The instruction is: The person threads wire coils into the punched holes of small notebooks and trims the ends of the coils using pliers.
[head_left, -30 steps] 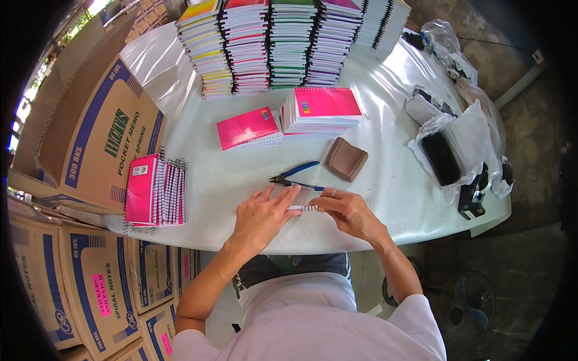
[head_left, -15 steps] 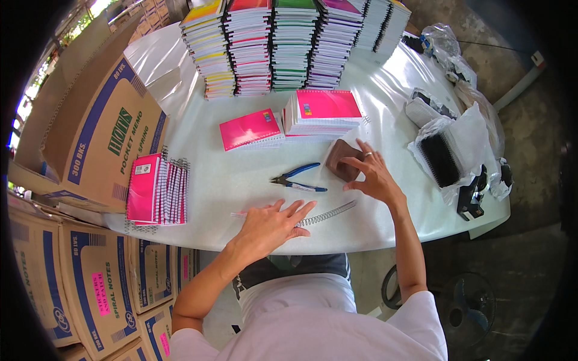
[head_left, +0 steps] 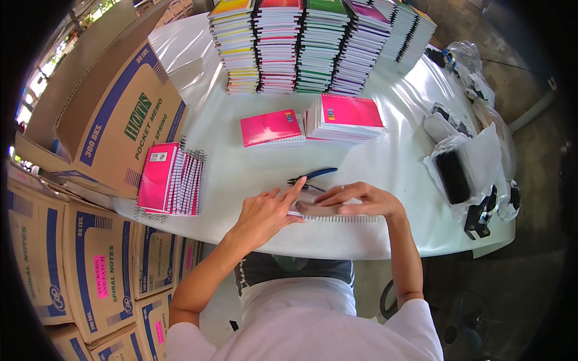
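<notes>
Low over the near part of the table, my right hand [head_left: 361, 198] is closed around a smooth brown block [head_left: 316, 209], blurred by motion. The block rests along a thin metal spiral coil [head_left: 349, 218], whose free end sticks out to the right. My left hand [head_left: 268, 212] lies beside it with fingers spread, the index stretched forward and the thumb near the coil's left end. Under that hand is a flat piece, mostly hidden; only a slim pale-pink edge shows. Just beyond my fingers lie blue-handled cutting pliers [head_left: 316, 174], partly covered by my hands.
Pink spiral notebooks [head_left: 165, 180] stand at the left by an open carton [head_left: 129, 120]. Pink-covered pads [head_left: 274, 128] and a thicker stack [head_left: 349, 120] lie ahead. Tall notebook stacks [head_left: 280, 48] stand behind. Wrapped black coils [head_left: 451, 174] are at right; cartons [head_left: 99, 265] stand lower left.
My right hand has picked up the brown block and brought it left and nearer, onto the coil. My left hand's index now points forward. The view has shifted slightly.
</notes>
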The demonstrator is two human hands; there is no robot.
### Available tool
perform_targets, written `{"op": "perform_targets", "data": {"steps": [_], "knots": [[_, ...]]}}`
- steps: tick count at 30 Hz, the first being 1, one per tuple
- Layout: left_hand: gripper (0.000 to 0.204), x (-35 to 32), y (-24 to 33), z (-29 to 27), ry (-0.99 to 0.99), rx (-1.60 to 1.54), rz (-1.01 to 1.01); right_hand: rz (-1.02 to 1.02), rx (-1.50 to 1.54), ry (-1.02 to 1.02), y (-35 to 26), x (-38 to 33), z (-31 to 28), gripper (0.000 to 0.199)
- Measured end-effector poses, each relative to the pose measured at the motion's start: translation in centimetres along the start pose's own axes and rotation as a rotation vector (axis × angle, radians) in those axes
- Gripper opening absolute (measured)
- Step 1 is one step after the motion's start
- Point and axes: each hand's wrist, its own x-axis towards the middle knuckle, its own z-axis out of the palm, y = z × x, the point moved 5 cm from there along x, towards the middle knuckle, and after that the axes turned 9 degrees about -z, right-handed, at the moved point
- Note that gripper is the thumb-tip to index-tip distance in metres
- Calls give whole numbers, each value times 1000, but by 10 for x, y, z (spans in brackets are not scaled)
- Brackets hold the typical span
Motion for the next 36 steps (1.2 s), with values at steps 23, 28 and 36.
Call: {"op": "perform_targets", "data": {"steps": [23, 28, 36], "knots": [[110, 2, -50, 1, 203, -671, -70, -65, 124, 52, 24, 31, 1, 51], [114, -4, -61, 25, 195, -962, -197, 28, -13, 17, 8, 47, 11, 57], [114, -10, -66, 38, 251, -1042, -173, 37, 2, -1, 11, 51, 13, 50]]}}
